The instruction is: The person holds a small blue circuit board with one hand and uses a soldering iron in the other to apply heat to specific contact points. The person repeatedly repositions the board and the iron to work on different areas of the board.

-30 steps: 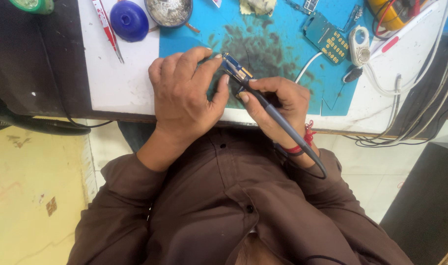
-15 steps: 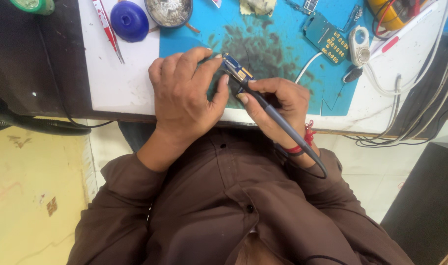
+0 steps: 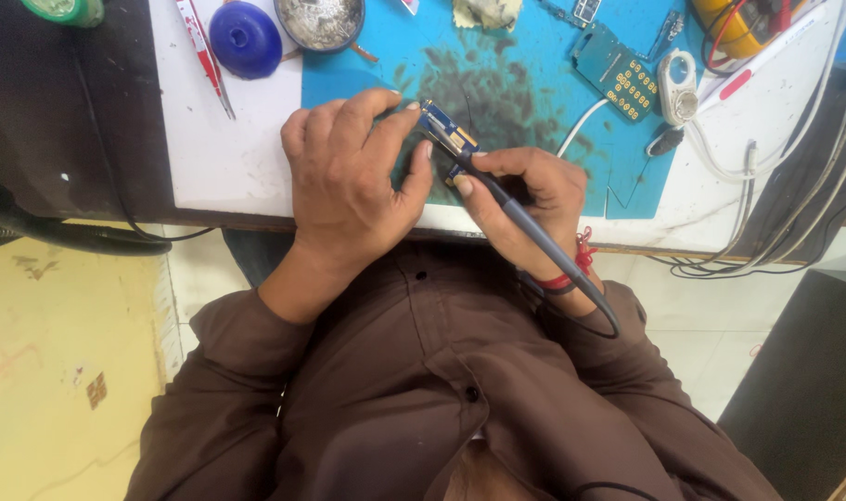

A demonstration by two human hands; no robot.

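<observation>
My left hand (image 3: 349, 176) pinches a small blue circuit board (image 3: 448, 135) between thumb and fingers, holding it over the stained blue work mat (image 3: 516, 93). My right hand (image 3: 525, 199) grips a dark soldering iron (image 3: 525, 223) like a pen, its tip touching the board. The iron's cable runs back over my right wrist, which wears a red thread band (image 3: 571, 269). Both hands rest at the near edge of the white table (image 3: 237, 158).
A blue round lid (image 3: 245, 39), a metal dish of solder scraps (image 3: 321, 20) and red-handled tweezers (image 3: 200, 46) lie at the back left. Another circuit board with gold pads (image 3: 618, 70), a white round part (image 3: 678, 88) and several white cables (image 3: 775, 158) lie to the right.
</observation>
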